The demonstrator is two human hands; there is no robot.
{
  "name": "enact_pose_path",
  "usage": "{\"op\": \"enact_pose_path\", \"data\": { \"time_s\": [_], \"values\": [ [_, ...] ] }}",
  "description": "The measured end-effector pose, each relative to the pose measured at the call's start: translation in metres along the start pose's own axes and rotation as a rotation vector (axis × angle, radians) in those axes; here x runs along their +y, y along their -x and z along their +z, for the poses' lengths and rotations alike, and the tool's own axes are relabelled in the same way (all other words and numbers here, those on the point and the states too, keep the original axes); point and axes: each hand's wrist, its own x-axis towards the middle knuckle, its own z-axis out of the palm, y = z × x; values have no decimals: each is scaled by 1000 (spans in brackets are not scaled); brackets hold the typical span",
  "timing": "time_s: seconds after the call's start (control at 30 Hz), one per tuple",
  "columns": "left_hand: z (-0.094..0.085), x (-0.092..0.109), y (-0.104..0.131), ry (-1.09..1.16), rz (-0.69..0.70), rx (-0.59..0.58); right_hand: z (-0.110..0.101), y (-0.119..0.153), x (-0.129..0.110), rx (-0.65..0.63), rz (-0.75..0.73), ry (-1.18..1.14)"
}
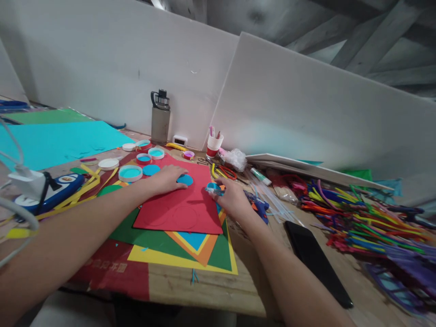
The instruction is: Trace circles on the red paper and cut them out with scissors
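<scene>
My left hand [167,179] lies palm down on a stack of red sheets [190,200], its fingers stretched out and reaching the edge of a blue paper circle [185,180]. Faint round outlines are drawn on the red sheet near its front edge. At the sheet's right side, my right hand [232,196] is closed on a small blue and clear thing [213,187]; its kind is too blurred to tell. Another blue circle [151,170] lies behind my left wrist, beside a white ring-shaped lid with blue inside [130,173].
Green, orange and yellow sheets [218,268] stick out under the red. A black phone [316,261] and heaped pipe cleaners [368,218] lie to the right. A bottle [161,120] and a paper cup with pens [214,145] stand at the back. A glue gun [260,206] lies behind my right wrist.
</scene>
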Motion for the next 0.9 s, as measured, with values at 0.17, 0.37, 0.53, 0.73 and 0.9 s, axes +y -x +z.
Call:
{"op": "enact_pose_path", "data": {
  "time_s": [0.17, 0.37, 0.53, 0.73, 0.9],
  "values": [
    [2, 0, -2, 7, 11, 31, 0, 0, 0, -5, 4, 13],
    [-10, 4, 1, 112, -82, 17, 1, -1, 0, -2, -1, 13],
    [-19, -1, 3, 186, -116, 65, 1, 0, 2, 3, -13, 14],
    [-26, -3, 4, 212, -139, 78, 1, 0, 2, 14, -17, 12],
    [-34, 5, 8, 234, -153, 79, -1, 0, -1, 11, -8, 16]
  ]
}}
